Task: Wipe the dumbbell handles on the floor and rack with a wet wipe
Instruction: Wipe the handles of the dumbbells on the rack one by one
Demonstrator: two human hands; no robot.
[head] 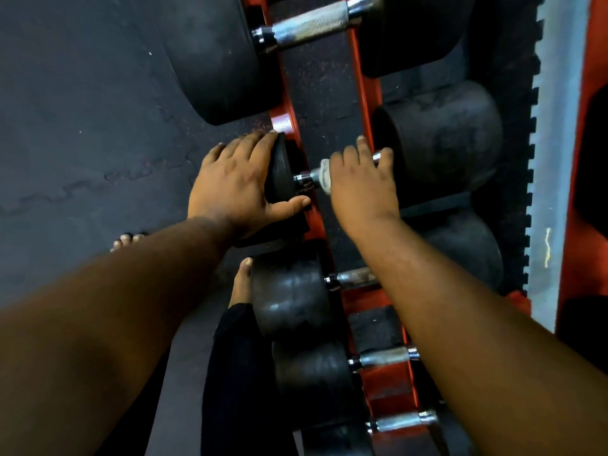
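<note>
1. Head view, looking straight down on a red rack (357, 64) running from 12 to 6 o'clock, loaded with black rubber-headed dumbbells.
2. At centre: the dumbbell in hand (437, 133), lying crosswise on the rack rails, its chrome handle (308, 176) showing only as a short stub between the two hands.
3. Left hand (230, 185) at 9 o'clock of that handle: grip curled over the near weight head (279, 172), fingers over the top edge, thumb hooked under at 5 o'clock, steadying it.
4. Right hand (360, 185) at 3 o'clock of the stub: grip closed down over the handle, pinching a white wet wipe (325, 177) against the metal; only a bunched edge of the wipe peeking out at 9 o'clock of the knuckles.
5. Step judged in hand: wiping this rack handle, mid-pass, near its left end.
6. Next move likely calls for: sliding or twisting the wipe along toward the 3 o'clock collar while keeping the head braced, then shifting to a neighbour.
7. Neighbours: larger knurled handle (312, 28) at 12 o'clock; three smaller handles (388, 355) toward 6 o'clock, partly under the right forearm. Cleaned or not, cannot tell.
8. Dark rubber floor (82, 126) at 9 o'clock; bare toes (126, 240) visible; no floor dumbbells in view.
</note>
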